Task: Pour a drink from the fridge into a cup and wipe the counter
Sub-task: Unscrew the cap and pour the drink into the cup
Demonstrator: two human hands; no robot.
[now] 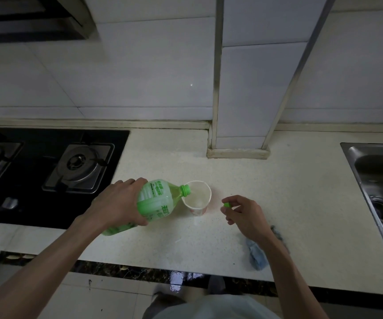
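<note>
The left hand (119,203) comes in from the left of the cup (199,199), its fingers and thumb curled round the body of the bottle (156,199), which is tipped almost flat with its open neck at the cup's left rim. Just right of the cup, the right hand (245,215) hovers over the bench (162,245), pinching the green cap (227,205) between thumb and fingertips. The bottle is clear green plastic with a white-and-green label whose characters are too blurred to read; the cup is white paper with red print near its base.
</note>
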